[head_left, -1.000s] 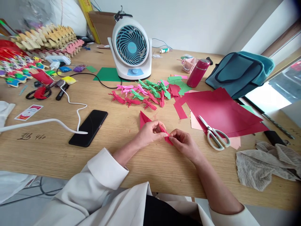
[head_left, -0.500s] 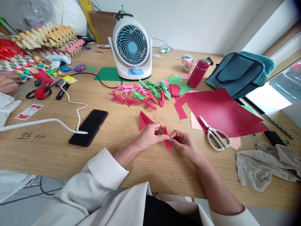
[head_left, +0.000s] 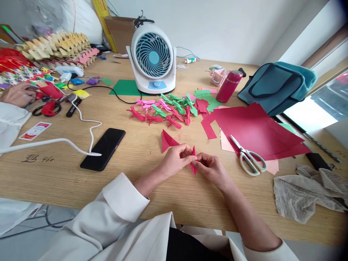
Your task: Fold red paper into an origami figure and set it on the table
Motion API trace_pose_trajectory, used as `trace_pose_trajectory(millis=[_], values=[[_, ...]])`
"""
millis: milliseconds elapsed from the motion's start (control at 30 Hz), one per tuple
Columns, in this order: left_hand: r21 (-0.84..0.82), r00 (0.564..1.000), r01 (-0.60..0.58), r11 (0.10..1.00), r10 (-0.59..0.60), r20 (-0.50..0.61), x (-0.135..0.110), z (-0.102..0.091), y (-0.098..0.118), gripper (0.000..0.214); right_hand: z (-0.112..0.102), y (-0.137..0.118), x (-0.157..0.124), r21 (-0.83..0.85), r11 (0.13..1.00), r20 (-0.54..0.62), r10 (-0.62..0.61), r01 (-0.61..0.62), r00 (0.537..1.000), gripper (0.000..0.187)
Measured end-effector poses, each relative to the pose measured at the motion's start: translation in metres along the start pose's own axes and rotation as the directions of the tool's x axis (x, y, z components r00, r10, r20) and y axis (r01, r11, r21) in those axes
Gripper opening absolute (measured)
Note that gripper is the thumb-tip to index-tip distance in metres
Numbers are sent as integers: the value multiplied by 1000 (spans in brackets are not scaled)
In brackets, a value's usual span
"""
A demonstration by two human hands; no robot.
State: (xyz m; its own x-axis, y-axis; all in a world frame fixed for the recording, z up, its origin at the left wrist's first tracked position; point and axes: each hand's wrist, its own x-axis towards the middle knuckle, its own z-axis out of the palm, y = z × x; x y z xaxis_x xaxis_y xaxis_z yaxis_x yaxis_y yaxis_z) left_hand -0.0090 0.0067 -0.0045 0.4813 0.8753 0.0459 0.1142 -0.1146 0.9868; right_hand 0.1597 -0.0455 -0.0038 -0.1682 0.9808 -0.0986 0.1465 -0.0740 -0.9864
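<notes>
A narrow, pointed piece of folded red paper (head_left: 194,169) stands between my two hands, just above the table. My left hand (head_left: 176,159) pinches it from the left with thumb and fingers. From the right, the thumb and forefinger of my right hand (head_left: 213,169) are closed on its edge. A red paper triangle (head_left: 168,140) with a crease lies just beyond my left hand. Farther back are several folded paper figures in red (head_left: 173,121), green (head_left: 178,104) and pink (head_left: 145,105).
White-handled scissors (head_left: 251,161) lie on red paper sheets (head_left: 255,130) at right, near a crumpled cloth (head_left: 296,195). A black phone (head_left: 103,149) is at left. Behind stand a fan (head_left: 154,58), a red flask (head_left: 230,86) and a teal bag (head_left: 274,87). Another person's hand (head_left: 19,95) works at far left.
The folded red paper now stands straighter between my hands, and my right fingers have closed in against it. At far left, the other person's hand has come further into view.
</notes>
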Motion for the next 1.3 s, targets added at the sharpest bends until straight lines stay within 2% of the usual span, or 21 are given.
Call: trace_pose_trajectory(millis=[133, 567, 733, 933, 1133, 1300], values=[[-78, 998, -11, 997, 15, 56, 1, -1, -4, 20, 2, -1, -1, -89, 996, -39, -10, 7, 999, 32], [121, 996, -37, 992, 46, -72, -3, 5, 0, 20, 6, 0, -2, -138, 990, -56, -29, 21, 998, 30], [117, 999, -47, 992, 45, 25, -2, 0, -2, 20, 6, -2, -2, -119, 993, -80, -14, 4, 997, 30], [142, 996, -81, 987, 75, 47, -1, -5, -1, 26, 7, -3, 0, -109, 993, -80, -46, 37, 996, 27], [37, 996, 23, 999, -26, 87, 2, -8, -3, 25, 6, -1, 0, -110, 993, -80, -60, 51, 995, 17], [39, 999, 20, 999, -21, 31, 3, -8, 2, 28, 6, -1, 0, -152, 987, -64, -66, 56, 996, 16]])
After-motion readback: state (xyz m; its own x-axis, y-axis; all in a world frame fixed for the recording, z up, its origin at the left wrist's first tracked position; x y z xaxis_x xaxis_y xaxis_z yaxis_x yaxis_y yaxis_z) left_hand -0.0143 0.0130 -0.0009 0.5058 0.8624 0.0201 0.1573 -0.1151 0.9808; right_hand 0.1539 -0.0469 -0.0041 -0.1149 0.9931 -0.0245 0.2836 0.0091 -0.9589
